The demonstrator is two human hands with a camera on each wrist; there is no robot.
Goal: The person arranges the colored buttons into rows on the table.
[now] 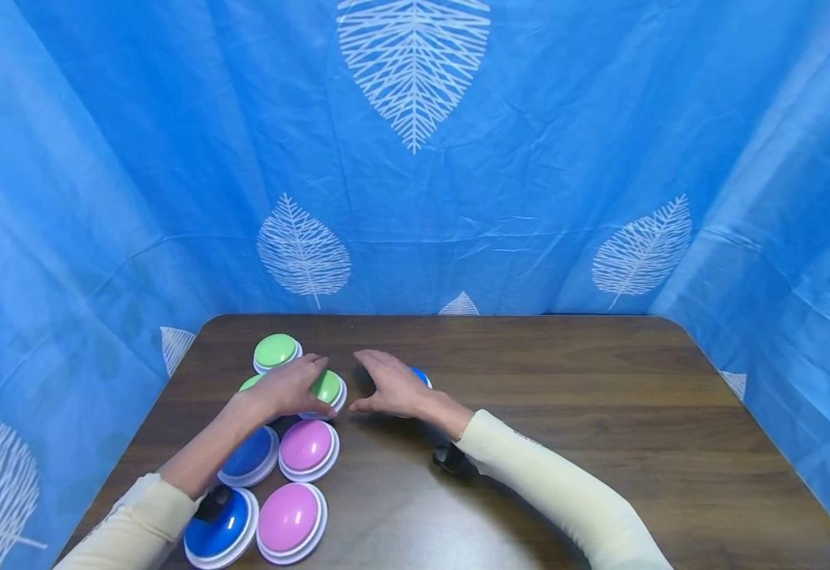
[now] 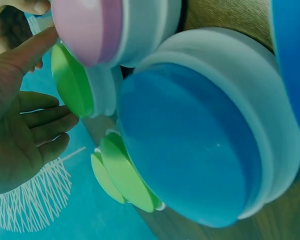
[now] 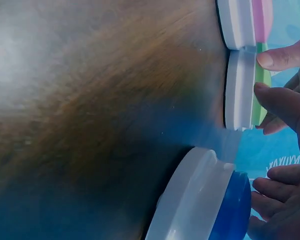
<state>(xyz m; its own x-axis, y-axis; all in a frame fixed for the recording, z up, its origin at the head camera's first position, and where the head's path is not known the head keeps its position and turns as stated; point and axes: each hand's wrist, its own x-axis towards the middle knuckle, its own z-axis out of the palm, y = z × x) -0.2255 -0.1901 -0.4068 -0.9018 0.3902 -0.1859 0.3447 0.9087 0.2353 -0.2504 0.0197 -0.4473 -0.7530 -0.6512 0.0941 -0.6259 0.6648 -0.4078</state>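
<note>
My left hand (image 1: 288, 389) reaches over a round green push button (image 1: 328, 387) with a white base. Its thumb and fingers are spread about that button; whether they touch it is unclear. My right hand (image 1: 392, 385) is just to the right, fingers extended toward the left hand, holding nothing. Beside and partly behind it stands a blue button (image 1: 421, 375), mostly hidden in the head view; the right wrist view shows more of this blue dome (image 3: 235, 210). Another green button (image 1: 276, 350) sits farther back, and a third (image 1: 250, 383) is mostly covered by the left hand.
Nearer on the brown wooden table (image 1: 586, 396) are a pink button (image 1: 306, 446) and a blue one (image 1: 249, 453), then a larger-looking pink (image 1: 288, 516) and blue button (image 1: 218, 529) in front. Blue leaf-print curtains (image 1: 515, 198) surround the table.
</note>
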